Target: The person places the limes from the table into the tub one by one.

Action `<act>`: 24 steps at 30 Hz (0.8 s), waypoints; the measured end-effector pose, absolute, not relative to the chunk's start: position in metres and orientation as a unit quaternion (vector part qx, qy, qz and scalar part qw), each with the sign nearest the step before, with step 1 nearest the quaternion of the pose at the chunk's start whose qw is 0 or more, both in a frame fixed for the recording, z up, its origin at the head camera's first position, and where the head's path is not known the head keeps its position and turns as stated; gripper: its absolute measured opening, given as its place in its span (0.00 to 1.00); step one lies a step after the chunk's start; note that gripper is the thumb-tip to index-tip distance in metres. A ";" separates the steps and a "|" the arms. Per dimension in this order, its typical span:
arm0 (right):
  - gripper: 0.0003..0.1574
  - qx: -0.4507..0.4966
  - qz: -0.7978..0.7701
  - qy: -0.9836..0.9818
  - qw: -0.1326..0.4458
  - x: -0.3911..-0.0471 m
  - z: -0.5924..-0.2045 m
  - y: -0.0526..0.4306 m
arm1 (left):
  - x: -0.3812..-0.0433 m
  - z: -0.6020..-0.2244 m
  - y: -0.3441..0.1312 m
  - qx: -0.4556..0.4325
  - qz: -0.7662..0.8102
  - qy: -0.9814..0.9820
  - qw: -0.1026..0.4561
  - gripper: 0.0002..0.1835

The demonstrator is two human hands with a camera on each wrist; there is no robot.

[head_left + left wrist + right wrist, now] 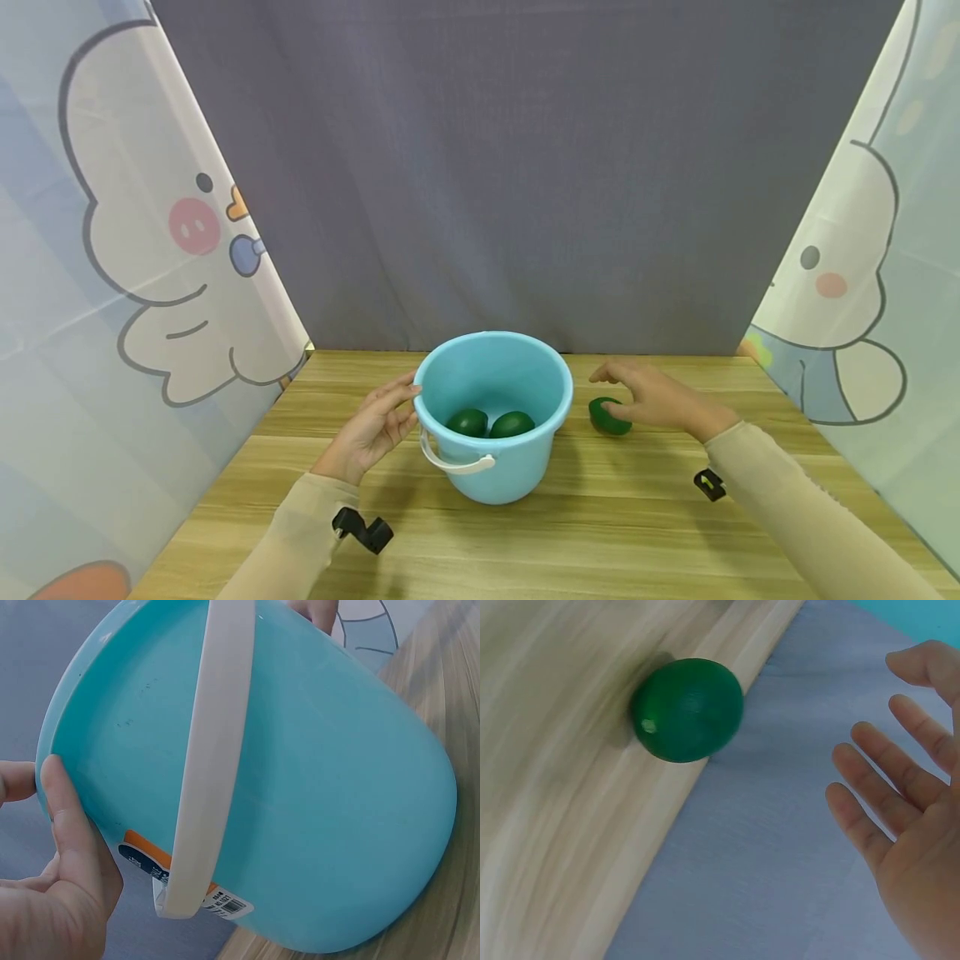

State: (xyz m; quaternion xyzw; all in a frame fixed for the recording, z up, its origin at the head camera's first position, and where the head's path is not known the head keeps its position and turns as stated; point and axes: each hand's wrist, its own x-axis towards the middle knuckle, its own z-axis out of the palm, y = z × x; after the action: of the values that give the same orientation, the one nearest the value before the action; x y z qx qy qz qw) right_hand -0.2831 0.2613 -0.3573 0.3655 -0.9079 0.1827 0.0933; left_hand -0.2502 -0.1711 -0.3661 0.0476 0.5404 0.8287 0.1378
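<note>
A light blue bucket (495, 467) stands upright on the table, its white handle (457, 467) hanging down the near side. Two dark green oval fruits, a left one (468, 422) and a right one (512, 424), lie inside at the bottom. My left hand (382, 421) holds the rim at the left, fingertips on its edge in the left wrist view. To the right of the bucket, a third green fruit (688, 710) lies on the wood. Over it hovers my right hand (652, 398), fingers spread and apart from the fruit in the right wrist view.
The wooden table (600, 533) ends at a dark grey cloth (487, 183) behind the bucket. Pale curtains with cartoon animals hang at the left (135, 250) and right (847, 250). A label (225, 902) is stuck on the bucket's side.
</note>
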 end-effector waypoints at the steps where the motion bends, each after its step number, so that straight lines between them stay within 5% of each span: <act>1: 0.23 0.363 0.182 -0.910 0.089 -0.283 -0.359 0.261 | -0.250 -0.366 -0.171 0.047 0.828 0.541 0.138 0.33; 24: 0.27 0.331 0.201 -0.920 0.061 -0.286 -0.389 0.268 | -0.249 -0.365 -0.170 0.045 0.828 0.541 0.139 0.33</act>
State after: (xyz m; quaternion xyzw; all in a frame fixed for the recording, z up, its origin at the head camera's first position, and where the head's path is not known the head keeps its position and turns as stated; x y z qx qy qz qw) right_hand -0.2856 0.2679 -0.3887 0.3307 -0.9202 0.2007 0.0605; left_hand -0.2494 -0.1704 -0.3648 0.0446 0.5410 0.8282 0.1392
